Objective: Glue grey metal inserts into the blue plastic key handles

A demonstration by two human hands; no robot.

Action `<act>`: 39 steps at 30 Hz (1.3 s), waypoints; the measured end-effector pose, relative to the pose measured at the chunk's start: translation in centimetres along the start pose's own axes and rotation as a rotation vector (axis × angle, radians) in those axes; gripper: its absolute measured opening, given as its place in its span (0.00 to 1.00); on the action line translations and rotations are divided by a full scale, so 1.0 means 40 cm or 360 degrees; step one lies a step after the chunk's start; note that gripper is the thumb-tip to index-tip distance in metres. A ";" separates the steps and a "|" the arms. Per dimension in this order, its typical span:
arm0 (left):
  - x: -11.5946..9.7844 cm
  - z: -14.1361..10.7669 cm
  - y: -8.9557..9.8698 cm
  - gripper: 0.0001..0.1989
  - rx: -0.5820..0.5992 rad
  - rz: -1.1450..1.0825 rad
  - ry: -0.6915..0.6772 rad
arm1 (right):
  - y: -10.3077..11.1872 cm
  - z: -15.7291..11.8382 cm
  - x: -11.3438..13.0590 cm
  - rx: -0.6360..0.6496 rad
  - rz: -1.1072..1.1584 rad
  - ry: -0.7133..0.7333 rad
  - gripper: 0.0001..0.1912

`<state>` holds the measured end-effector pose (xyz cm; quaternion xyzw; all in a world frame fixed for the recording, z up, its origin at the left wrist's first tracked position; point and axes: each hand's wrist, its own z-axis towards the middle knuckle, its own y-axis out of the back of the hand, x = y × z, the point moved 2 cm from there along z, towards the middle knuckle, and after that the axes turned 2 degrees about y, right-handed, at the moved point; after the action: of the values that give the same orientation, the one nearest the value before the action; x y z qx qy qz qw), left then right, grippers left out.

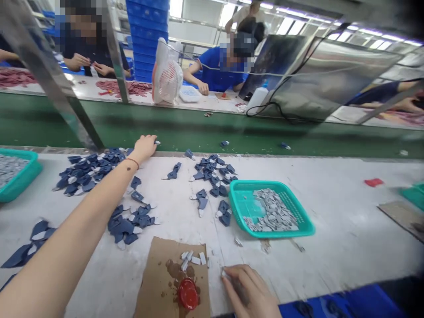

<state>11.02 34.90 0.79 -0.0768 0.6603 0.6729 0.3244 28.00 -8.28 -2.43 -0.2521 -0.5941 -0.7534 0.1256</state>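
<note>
My left hand (145, 149) stretches out over the near edge of the green belt. Its fingers are closed at a small white-tipped piece (157, 142), mostly hidden behind them. Low in the view, my right hand (252, 289) pinches a small whitish chip (224, 273) between thumb and finger. Left of it lies a brown cardboard sheet (149, 282), stained wet, carrying a red dish (188, 294) and several pale grey chips (195, 260). Dark blue pieces with white tips lie in a large heap (88, 172), a nearer heap (127, 225) and a middle group (212, 170).
A teal basket (238, 212) holds many grey chips; another teal basket (23, 183) stands at far left. Blue pieces (225, 143) rest on the green belt (185, 123). A slanted metal post (66, 84) rises at left. Co-workers sit across the belt near a white bottle (257, 98).
</note>
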 end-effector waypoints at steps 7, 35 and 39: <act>0.020 -0.002 0.031 0.10 -0.0093 -0.0191 0.0162 | 0.010 -0.019 0.009 0.0001 0.0116 -0.0191 0.11; -0.113 -0.822 0.065 0.14 0.0626 -0.1879 0.0823 | -0.007 0.045 0.201 0.0473 0.0293 0.0376 0.06; -0.088 -0.880 0.014 0.12 0.0586 -0.1936 0.0966 | -0.001 0.047 0.210 0.0505 0.0241 0.0369 0.06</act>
<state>2.02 0.73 -0.95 -0.5606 0.6647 0.1982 0.4523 21.32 -5.55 2.29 -0.1848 -0.6663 -0.6629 0.2873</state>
